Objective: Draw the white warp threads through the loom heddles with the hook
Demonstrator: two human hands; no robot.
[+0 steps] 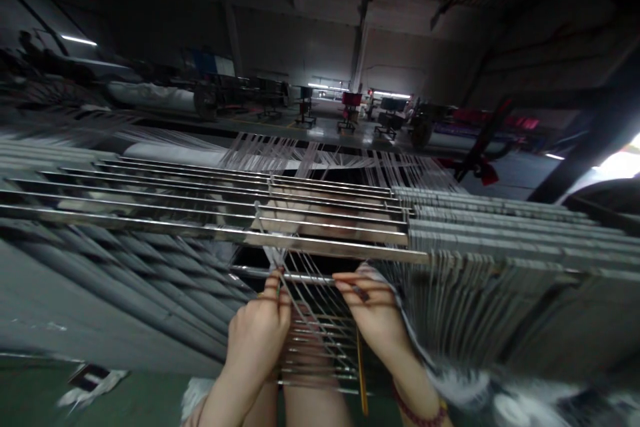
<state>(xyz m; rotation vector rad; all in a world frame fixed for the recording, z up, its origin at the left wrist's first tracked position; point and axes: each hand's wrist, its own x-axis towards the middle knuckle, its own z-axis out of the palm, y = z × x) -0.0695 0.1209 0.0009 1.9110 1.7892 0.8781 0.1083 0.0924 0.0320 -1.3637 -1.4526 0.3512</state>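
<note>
My left hand [260, 330] is curled closed and pinches a thin dark hook-like tool or thread up among the warp threads [313, 320], just under the long metal bars [310, 243] of the loom. My right hand [373, 310] reaches up beside it with fingers bent and pressed together on the threads and a thin rod; a beaded bracelet shows on its wrist. A yellow stick [361, 373] hangs down between my forearms. Packs of flat metal strips [500, 240] hang from the bars to the right.
More metal strips slant away on the left [125, 260]. White yarn sheets [300, 153] stretch to a beam behind. Other machines and red carts [351, 107] stand on the dim factory floor. A dark frame post [595, 140] rises at right.
</note>
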